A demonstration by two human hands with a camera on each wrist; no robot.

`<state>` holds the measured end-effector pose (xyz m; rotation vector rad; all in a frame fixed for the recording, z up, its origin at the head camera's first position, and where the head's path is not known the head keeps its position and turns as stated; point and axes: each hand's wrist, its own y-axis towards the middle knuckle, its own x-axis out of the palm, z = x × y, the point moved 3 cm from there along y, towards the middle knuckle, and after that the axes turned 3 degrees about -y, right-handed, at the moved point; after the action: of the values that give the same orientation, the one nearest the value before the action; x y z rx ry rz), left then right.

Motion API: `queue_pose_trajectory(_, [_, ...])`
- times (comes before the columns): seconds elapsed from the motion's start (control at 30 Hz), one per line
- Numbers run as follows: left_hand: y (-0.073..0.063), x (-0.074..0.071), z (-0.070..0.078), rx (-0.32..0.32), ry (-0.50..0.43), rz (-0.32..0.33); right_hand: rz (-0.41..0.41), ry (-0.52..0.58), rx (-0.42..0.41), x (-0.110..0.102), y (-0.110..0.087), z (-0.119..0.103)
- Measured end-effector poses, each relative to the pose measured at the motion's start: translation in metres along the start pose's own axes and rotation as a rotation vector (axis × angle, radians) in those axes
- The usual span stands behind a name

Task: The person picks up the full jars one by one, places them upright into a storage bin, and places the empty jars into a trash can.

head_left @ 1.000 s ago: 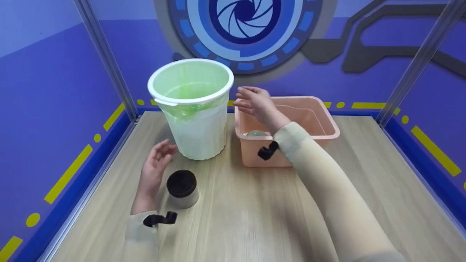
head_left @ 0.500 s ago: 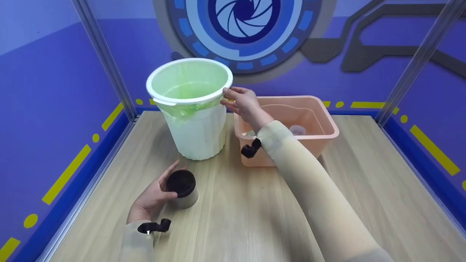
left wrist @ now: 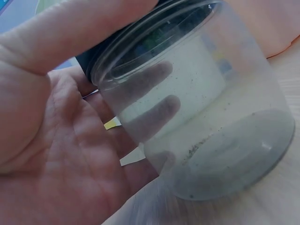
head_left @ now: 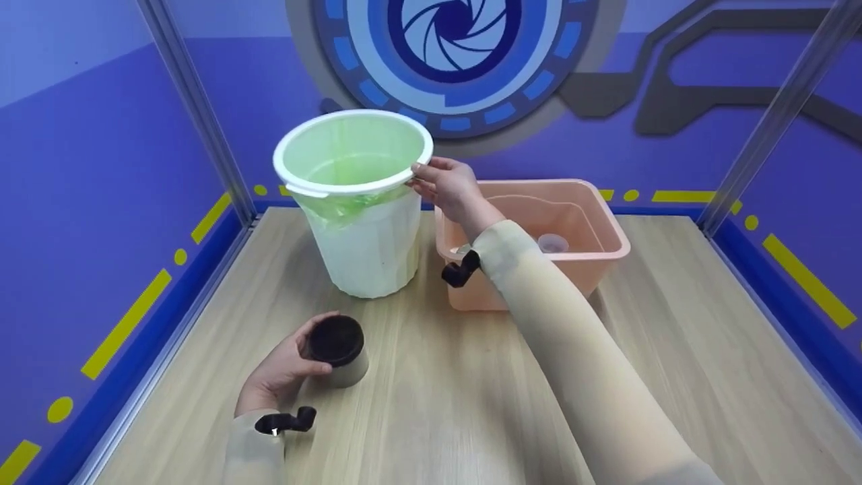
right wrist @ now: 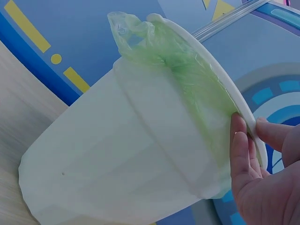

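My left hand (head_left: 286, 364) grips a clear plastic jar with a black lid (head_left: 337, 340), which stands upright on the table left of centre. In the left wrist view my thumb lies across the top near the lid, while fingers show through the wall of the jar (left wrist: 211, 108); dark specks dot its inside near the base. With the right hand (head_left: 452, 190) I pinch the right side of the white rim of a trash bin (head_left: 370, 256). A green bag (right wrist: 197, 89) lines this bin and hangs out beneath the rim, thumb on top and fingers below.
A pink plastic tub (head_left: 465, 296) stands right of the bin, partly behind my right forearm. Inside it lies a small clear round container (head_left: 553, 243), and another pale item peeks out beside my wrist. Blue printed walls enclose the wooden table (head_left: 431, 417).
My left hand has come down from beside the bin and closed round the jar. The right hand has moved left from over the tub and taken hold of the bin's rim.
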<state>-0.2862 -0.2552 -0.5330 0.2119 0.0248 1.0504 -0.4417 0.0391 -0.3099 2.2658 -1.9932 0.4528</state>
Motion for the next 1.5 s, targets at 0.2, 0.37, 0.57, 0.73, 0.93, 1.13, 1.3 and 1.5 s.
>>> queue_pose_trajectory(0.2, [0.002,0.004,0.017,-0.012,0.011,0.064,0.02,0.004,0.007,0.001,-0.001,-0.002])
queue_pose_trajectory(0.37, [0.007,0.011,0.052,0.009,-0.008,0.151,0.017,-0.012,-0.008,0.001,-0.002,-0.001])
queue_pose_trajectory(0.57, [0.025,0.029,0.124,0.269,-0.15,0.19,0.019,-0.018,-0.01,-0.001,-0.002,0.001])
queue_pose_trajectory(0.73, [0.053,0.045,0.19,0.51,-0.386,0.263,0.021,-0.024,-0.024,-0.001,-0.001,0.001])
queue_pose_trajectory(0.93, [0.1,0.047,0.239,0.642,-0.451,0.467,0.024,-0.026,-0.02,0.0,-0.001,0.002])
queue_pose_trajectory(1.13, [0.143,0.035,0.242,0.529,-0.282,0.721,0.023,-0.025,-0.02,0.0,-0.002,0.002])
queue_pose_trajectory(1.3, [0.159,0.029,0.234,0.422,-0.098,0.81,0.025,-0.012,-0.017,0.0,0.0,0.002])
queue_pose_trajectory(1.5, [0.161,0.029,0.234,0.336,0.073,0.829,0.028,0.003,-0.019,0.0,0.002,0.003])
